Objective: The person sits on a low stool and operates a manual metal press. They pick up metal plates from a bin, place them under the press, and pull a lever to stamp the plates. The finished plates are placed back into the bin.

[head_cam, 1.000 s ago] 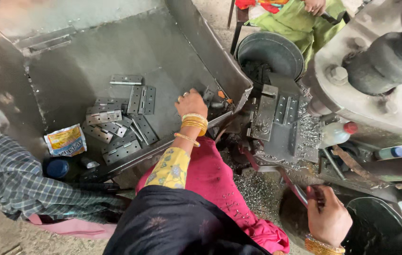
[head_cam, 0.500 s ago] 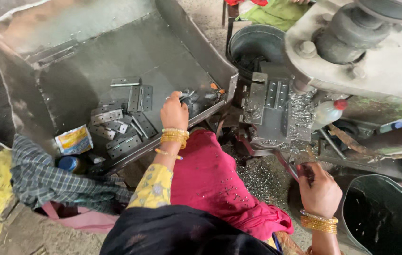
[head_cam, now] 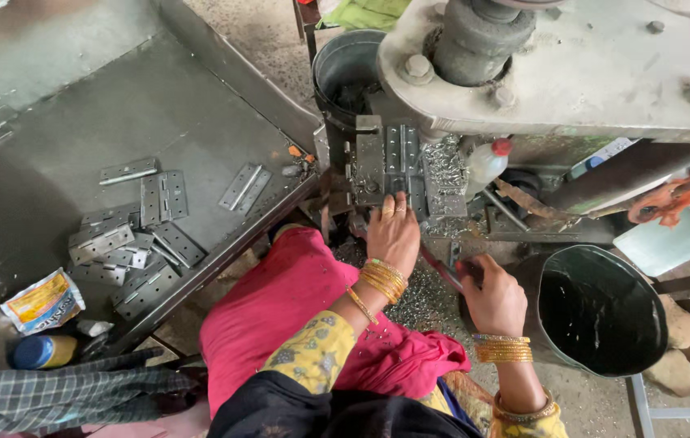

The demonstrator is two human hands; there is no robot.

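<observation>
Grey sheet-metal tray fills the upper left of the frame, and a scatter of flat hinge plates is seen on its floor. At centre, a press die block sits under a heavy machine body. The left hand is laid against the die's lower edge, its fingers pressed to the hinge blank seated there; whether the blank is gripped cannot be told. The right hand is closed around a red-handled lever. Seating the blank appears to be in hand; squareness in the die and cleared fingers would be called for before any stroke.
</observation>
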